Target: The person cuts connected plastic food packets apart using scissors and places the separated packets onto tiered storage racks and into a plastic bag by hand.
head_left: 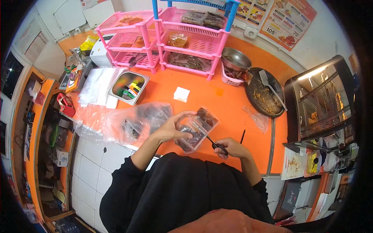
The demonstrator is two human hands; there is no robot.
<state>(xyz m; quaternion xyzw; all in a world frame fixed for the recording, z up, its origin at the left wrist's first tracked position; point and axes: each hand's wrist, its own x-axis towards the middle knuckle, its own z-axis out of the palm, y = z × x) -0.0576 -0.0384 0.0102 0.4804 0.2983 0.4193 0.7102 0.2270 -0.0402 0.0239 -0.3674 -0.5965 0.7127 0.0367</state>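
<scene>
Currently, the left hand grips one clear box, the right hand one pair of scissors; one steel tray sits at the box's ten o'clock.

The left hand holds an open clear plastic container over the orange tabletop, while the right hand grasps what appear to be black-handled scissors, blades at the container's edge.
</scene>
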